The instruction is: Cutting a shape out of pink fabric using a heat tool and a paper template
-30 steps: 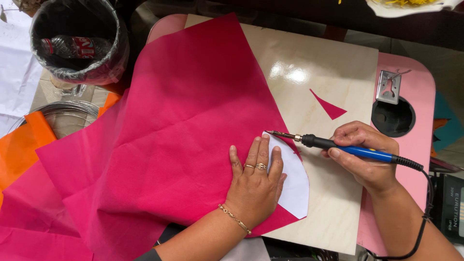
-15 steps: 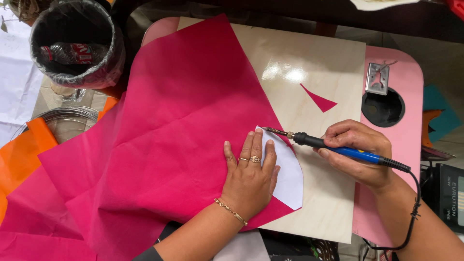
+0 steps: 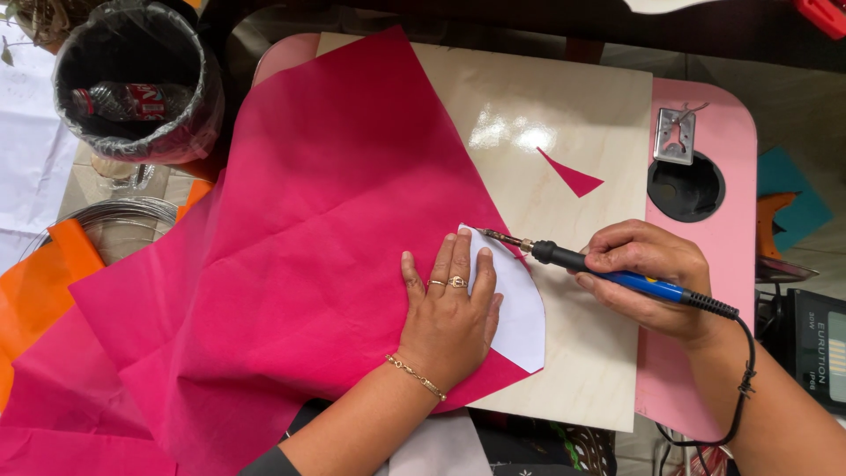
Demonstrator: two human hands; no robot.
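Note:
A large sheet of pink fabric lies over a pale wooden board. My left hand presses flat on a white curved paper template at the fabric's right edge, fingers apart. My right hand grips a blue-and-black corded heat-cutting pen. Its metal tip touches the top corner of the template where it meets the fabric. A small pink triangular offcut lies on the board above the pen.
The board rests on a pink folding table with a round cup hole and a metal clip. A black-lined bin with a plastic bottle stands at top left. Orange fabric lies at left, a dark device at right.
The view has shifted slightly. My hands and the pen stay at nearly the same spot on the template's top edge.

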